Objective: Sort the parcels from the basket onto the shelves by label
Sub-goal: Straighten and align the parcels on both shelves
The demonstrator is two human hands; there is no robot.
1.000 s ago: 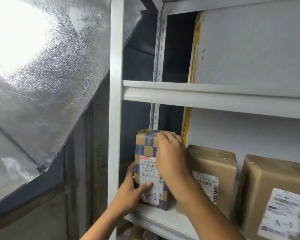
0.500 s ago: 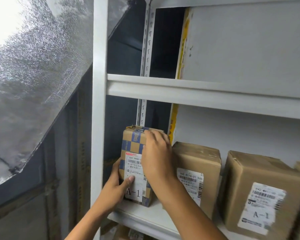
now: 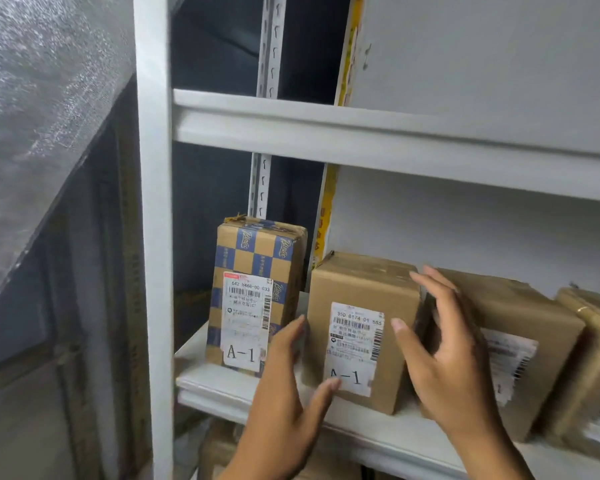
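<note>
Head view: checkered parcel (image 3: 255, 299) stood upright at the left end of the shelf (image 3: 388, 432), label reading A-1, apart from both hands. Left hand (image 3: 284, 393) was spread wide, holding nothing, thumb tip at the lower label of the plain brown parcel (image 3: 361, 327) just beside it. Right hand (image 3: 440, 355) was also spread, empty, in front of the next box (image 3: 534, 341). Basket not in view. Risk, as judged: the tall, narrow checkered parcel could tip if a hand brushed it; its front sat near the shelf lip.
</note>
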